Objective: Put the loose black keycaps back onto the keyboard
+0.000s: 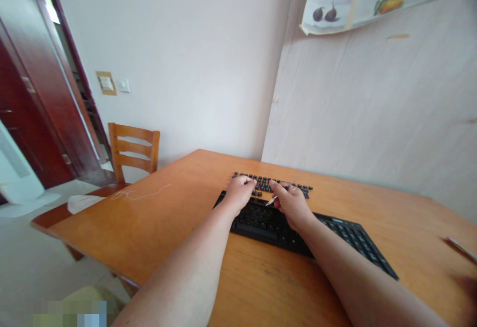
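A black keyboard (261, 220) lies on the wooden table, many of its keys taken off on the left part, while keys remain on its right end. Just behind it, loose black keycaps (264, 187) are laid out in rows. Over the keyboard's back edge, my left hand (240, 193) is closed in a pinch near those keycaps; what its fingertips hold, if anything, is too small to make out. Close by on the right, my right hand (292, 202) grips a thin white stick (271, 201), its tip pointing down toward the bare part of the keyboard.
On the table (179, 257) a thin pale string (145, 194) lies to the left. A slim pen-like stick (460, 248) rests at the right edge. A wooden chair (134, 155) stands at the left, and the wall (208, 68) rises behind the table.
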Tool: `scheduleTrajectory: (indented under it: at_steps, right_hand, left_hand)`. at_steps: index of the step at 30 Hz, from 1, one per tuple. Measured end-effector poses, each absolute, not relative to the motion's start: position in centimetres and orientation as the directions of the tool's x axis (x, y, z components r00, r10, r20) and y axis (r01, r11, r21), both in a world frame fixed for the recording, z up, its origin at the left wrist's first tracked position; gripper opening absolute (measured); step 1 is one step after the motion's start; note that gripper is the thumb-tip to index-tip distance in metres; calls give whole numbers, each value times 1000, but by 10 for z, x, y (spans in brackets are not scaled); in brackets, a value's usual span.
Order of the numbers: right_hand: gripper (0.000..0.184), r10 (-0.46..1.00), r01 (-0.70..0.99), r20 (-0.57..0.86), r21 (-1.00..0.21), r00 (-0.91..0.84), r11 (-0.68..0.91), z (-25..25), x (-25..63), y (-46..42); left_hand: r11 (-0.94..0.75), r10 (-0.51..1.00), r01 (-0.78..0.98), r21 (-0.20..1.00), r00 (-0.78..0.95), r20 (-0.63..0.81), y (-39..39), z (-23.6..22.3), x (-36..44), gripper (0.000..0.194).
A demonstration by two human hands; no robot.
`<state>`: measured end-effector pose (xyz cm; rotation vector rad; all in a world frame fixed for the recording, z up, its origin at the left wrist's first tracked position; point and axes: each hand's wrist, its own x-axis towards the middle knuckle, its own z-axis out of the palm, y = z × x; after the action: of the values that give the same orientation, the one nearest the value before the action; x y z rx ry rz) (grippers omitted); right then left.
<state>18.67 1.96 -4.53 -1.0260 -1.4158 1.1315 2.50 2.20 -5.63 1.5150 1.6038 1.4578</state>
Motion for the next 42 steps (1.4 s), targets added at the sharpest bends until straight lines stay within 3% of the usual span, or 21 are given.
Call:
scheduleTrajectory:
  at_steps: [4, 7, 12, 18, 23, 32, 38, 42]
  right_hand:
    - [43, 965, 9, 236, -971, -118, 239, -42, 185, 18]
    - [46, 941, 25, 324, -944, -102, 328, -40, 185, 21]
    - [49, 887, 160, 454, -873, -81, 461, -40, 187, 24]
    - [47, 834, 335, 534, -766, -143, 548, -40, 189, 23]
    - [49, 736, 506, 671, -608, -84, 612, -39, 195, 29]
    - [26, 775, 510, 528, -587, -348, 629, -36, 197, 29]
    - [22, 791, 560, 488, -563, -368, 608, -33, 195, 26]
    - [22, 824, 629, 476, -548, -308, 551, -35, 202, 35]
  left_hand:
    - [-205, 934, 279, 938, -231, 272, 17, -49, 29, 26]
    - [-123, 982, 138, 983, -124, 140, 10, -41, 35, 25]
    - [-9, 999, -17, 1000, 39, 9, 4, -37, 39, 23]
    - [19, 1000, -139, 990, 8, -18, 7, -38, 37, 17]
    - [34, 999, -252, 967, -17, -40, 7, -35, 34, 12]
    - [47, 999, -293, 955, 2, -49, 6, -35, 33, 14]
    - [45, 999, -250, 967, -15, -50, 6, -35, 35, 15]
    - [-41, 981, -117, 992, -192, 18, 7, -33, 33, 12]
